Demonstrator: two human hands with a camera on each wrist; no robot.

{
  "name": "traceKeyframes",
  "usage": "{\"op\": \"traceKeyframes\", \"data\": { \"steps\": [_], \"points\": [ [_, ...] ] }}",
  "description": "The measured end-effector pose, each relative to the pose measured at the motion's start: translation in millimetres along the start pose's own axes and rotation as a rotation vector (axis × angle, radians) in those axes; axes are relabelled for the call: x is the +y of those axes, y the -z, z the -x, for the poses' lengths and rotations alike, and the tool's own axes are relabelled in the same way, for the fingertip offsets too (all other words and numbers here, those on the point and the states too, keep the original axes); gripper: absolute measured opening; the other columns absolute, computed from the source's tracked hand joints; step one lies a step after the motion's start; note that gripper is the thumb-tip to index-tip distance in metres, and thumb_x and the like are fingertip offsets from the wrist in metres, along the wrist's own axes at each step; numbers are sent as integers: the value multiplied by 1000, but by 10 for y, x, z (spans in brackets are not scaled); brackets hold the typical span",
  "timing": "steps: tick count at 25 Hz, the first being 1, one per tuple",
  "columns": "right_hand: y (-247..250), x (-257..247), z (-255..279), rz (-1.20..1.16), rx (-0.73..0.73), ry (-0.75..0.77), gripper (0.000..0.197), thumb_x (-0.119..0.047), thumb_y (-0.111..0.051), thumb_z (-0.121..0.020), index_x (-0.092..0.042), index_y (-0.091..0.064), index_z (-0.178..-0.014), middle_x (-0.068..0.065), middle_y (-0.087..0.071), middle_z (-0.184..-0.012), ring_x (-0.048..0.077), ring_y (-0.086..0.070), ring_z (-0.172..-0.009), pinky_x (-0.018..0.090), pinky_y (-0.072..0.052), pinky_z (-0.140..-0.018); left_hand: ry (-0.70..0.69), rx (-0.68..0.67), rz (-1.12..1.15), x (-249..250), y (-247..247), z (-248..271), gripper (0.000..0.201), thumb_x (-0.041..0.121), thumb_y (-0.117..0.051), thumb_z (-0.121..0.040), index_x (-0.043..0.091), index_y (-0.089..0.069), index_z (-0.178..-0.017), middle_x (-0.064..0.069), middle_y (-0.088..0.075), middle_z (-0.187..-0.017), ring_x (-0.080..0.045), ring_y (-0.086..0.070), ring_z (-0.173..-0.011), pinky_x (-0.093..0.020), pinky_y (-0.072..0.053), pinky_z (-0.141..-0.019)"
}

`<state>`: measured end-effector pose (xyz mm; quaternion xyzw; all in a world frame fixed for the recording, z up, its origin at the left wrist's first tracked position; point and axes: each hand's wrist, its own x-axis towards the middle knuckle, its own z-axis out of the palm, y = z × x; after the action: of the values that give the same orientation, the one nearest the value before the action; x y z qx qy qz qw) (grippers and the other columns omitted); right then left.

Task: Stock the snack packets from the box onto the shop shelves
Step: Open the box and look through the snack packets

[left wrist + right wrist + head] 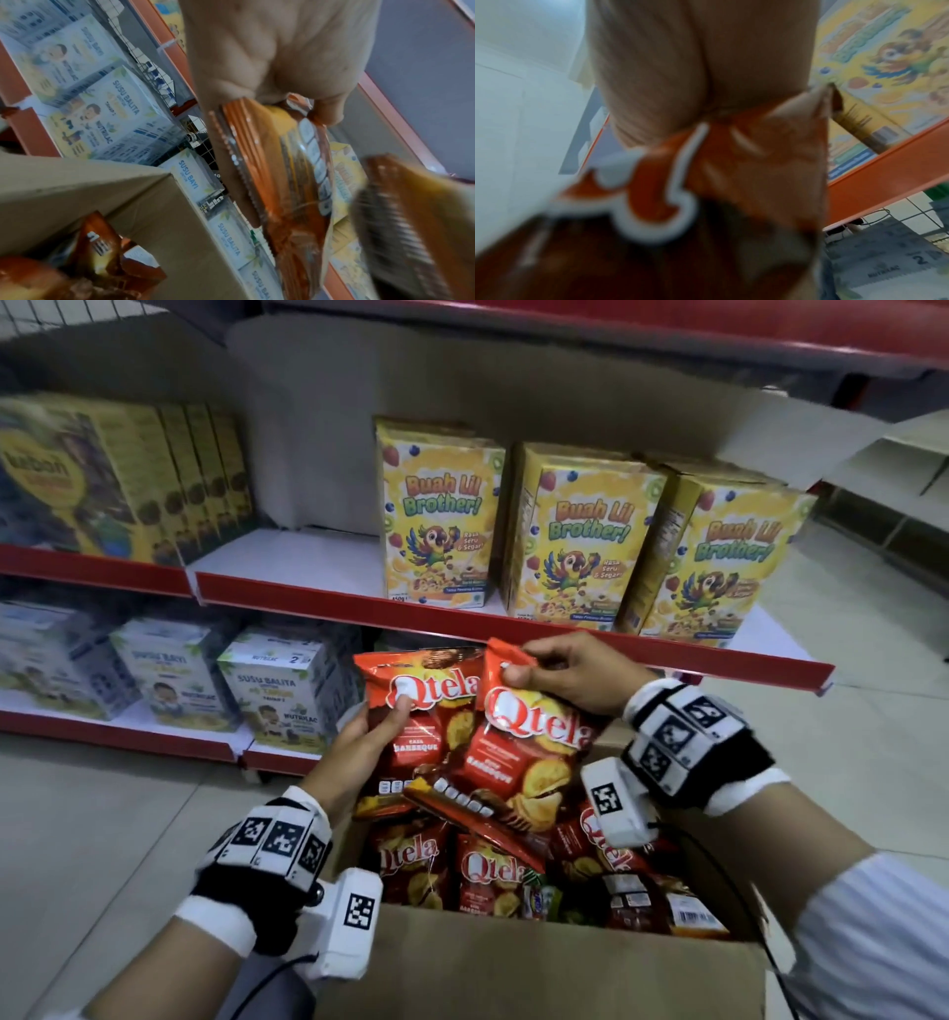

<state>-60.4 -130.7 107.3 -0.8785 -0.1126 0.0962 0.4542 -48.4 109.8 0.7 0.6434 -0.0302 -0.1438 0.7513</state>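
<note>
Two red Qtela snack packets hang above an open cardboard box (513, 968) in the head view. My left hand (369, 731) grips the left packet (426, 711) by its side, thumb across the front; in the left wrist view the fingers curl round that packet (270, 172). My right hand (560, 675) pinches the top edge of the right packet (524, 752), which overlaps the left one. The right wrist view shows the same packet (706, 172) bunched under my fingers. Several more Qtela packets (493, 875) lie in the box.
Red-edged shelves (462, 613) stand ahead. Three yellow Buah Lil Brother cereal boxes (580, 531) sit on the middle shelf, with bare shelf to their left (303, 552). Darker cereal boxes (118, 474) stand far left. Milk-powder boxes (267, 690) fill the bottom shelf.
</note>
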Motion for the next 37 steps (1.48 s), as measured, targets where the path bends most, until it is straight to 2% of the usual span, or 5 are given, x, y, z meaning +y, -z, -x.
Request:
{"op": "traceKeyframes", "data": {
  "steps": [13, 20, 25, 30, 37],
  "points": [
    [-274, 25, -67, 260, 331, 85, 32, -49, -75, -71, -23, -68, -89, -1, -71, -90, 14, -64, -88, 35, -51, -82, -81, -78, -51, -114, -293, 59, 121, 32, -92, -37, 33, -29, -140, 6, -68, -113, -12, -70, -96, -27, -58, -68],
    [-377, 245, 233, -248, 326, -184, 130, -62, -78, -39, -41, -7, -146, 9, -29, -153, 27, -36, -136, 51, -35, -109, -108, 69, 64, -84, -228, -61, 120, 37, -94, -34, 31, -32, -137, -1, -64, -122, -21, -66, -104, -39, -57, -79],
    [-312, 370, 215, -508, 227, -92, 114, -15, -79, -66, -40, -3, -148, 9, -47, -140, 24, -50, -125, 51, -48, -97, -122, -62, 26, -80, -352, -67, 126, 49, -93, -31, 28, -33, -140, 2, -62, -125, -16, -64, -109, -34, -57, -82],
    [-148, 701, 244, -247, 137, -124, 58, -52, -57, -78, -36, -43, -132, -10, -63, -112, -1, -63, -89, 14, -51, -71, -112, 45, -5, -258, -351, -125, 109, 45, -89, -38, 35, -36, -133, 9, -62, -122, -14, -61, -112, -35, -51, -90],
    [-36, 1940, 280, 407, -11, -723, 69, -37, -68, -85, -11, -36, -140, 13, -49, -139, 27, -49, -125, 29, -41, -98, 5, 118, 35, -503, -76, -73, 114, 47, -94, -31, 37, -41, -132, 1, -66, -121, -26, -65, -108, -52, -51, -92]
  ]
}}
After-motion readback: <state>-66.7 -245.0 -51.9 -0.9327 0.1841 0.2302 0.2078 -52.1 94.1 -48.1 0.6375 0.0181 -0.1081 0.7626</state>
